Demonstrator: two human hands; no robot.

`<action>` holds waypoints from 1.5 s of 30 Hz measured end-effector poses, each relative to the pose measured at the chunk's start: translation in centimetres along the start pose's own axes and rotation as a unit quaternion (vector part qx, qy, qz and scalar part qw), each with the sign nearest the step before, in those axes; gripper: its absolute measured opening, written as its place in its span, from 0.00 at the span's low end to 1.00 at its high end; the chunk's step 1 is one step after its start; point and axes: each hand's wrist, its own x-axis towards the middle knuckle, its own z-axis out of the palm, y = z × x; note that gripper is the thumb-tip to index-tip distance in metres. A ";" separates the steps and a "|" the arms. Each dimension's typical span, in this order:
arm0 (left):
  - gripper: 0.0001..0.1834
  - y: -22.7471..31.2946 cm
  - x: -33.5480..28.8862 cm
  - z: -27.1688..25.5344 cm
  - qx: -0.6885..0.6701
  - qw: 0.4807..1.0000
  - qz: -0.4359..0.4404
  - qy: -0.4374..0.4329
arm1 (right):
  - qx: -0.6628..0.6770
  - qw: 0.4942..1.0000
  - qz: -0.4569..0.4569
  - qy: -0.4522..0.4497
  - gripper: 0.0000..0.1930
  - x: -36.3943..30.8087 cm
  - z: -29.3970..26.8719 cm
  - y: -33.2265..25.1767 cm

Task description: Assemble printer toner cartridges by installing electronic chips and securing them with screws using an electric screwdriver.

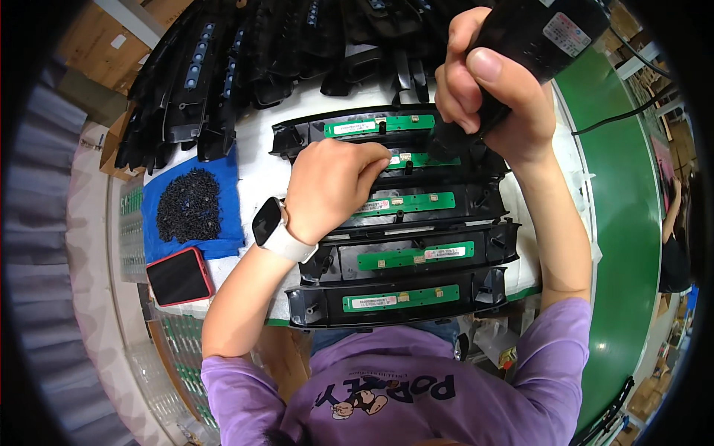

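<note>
My right hand (513, 100) is wrapped round a black electric screwdriver (524, 37) with a pale label, held over the right end of the upper panels. Its tip is hard to make out against the black plastic. My left hand (327, 178), a white watch on its wrist, has its thumb and fingers pressed together at the second green circuit board (431, 159) from the far side. Whatever they pinch is hidden. Several long black plastic panels (320, 262) lie in a row before me, each carrying a green board such as the nearest one (424, 297).
Small black screws (190, 204) are heaped on a blue cloth (229, 178) at left, beside a red-edged phone (180, 276). More black panels (279, 56) are stacked at the back. A black cable (625, 115) crosses the right side above a green surface (613, 297).
</note>
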 end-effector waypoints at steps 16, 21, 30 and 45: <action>0.05 -0.3 0.1 0.1 -0.002 0.999 -0.009 -0.034 | -0.107 0.994 0.022 -0.032 0.14 -0.5 1.6 0.6; 0.08 -0.5 0.0 0.5 -0.003 0.998 0.018 0.061 | -0.093 0.995 0.003 -0.031 0.15 -0.7 1.7 -0.2; 0.08 1.6 -1.3 -2.4 -0.482 0.855 -0.177 -0.069 | 0.264 0.952 -0.119 0.098 0.18 -1.1 3.5 -2.7; 0.07 0.7 -2.1 -1.5 -0.511 0.842 -0.165 -0.055 | 0.235 0.969 -0.067 -0.021 0.16 -0.7 1.2 -1.8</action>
